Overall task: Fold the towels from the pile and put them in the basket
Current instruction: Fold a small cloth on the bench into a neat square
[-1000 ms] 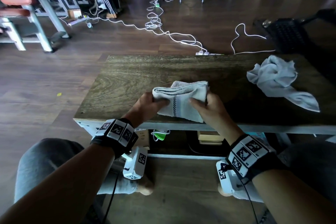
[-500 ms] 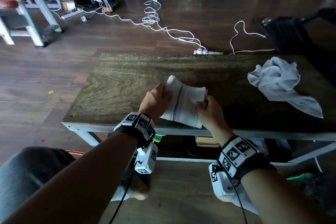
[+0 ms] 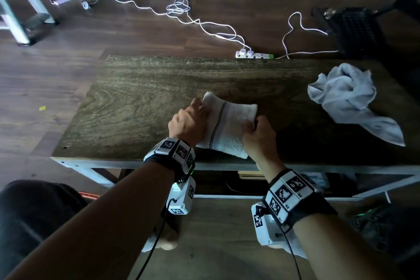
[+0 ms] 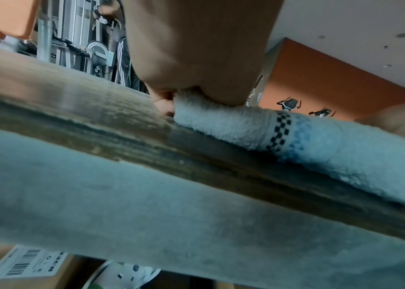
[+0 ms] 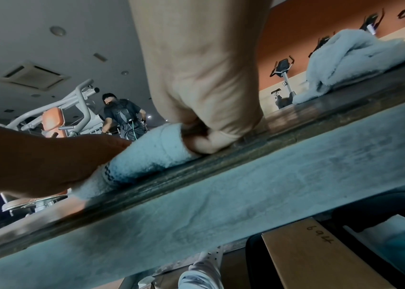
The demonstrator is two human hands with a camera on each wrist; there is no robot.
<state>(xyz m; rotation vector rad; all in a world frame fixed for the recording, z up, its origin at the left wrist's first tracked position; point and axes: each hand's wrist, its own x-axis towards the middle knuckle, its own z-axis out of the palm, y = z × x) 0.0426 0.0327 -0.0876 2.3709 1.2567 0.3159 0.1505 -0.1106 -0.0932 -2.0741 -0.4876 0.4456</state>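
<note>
A folded white towel (image 3: 227, 125) with a black checkered stripe lies near the front edge of the wooden table (image 3: 141, 107). My left hand (image 3: 189, 120) grips its left edge, with fingers curled round the fold (image 4: 179, 101). On the right edge my right hand (image 3: 256, 129) pinches the towel (image 5: 151, 154) against the tabletop. A crumpled white towel (image 3: 347, 98) lies at the table's right side, also seen from the right wrist (image 5: 349, 58). No basket is in view.
White cables and a power strip (image 3: 254, 54) lie on the floor beyond the table. A dark chair (image 3: 354, 29) stands at the back right. Cardboard boxes (image 5: 319, 258) sit under the table. Gym machines and a person (image 5: 122, 115) are farther off.
The towel, held up off the table a second ago, has been laid flat on it. Both hands now hold its left and right edges down.
</note>
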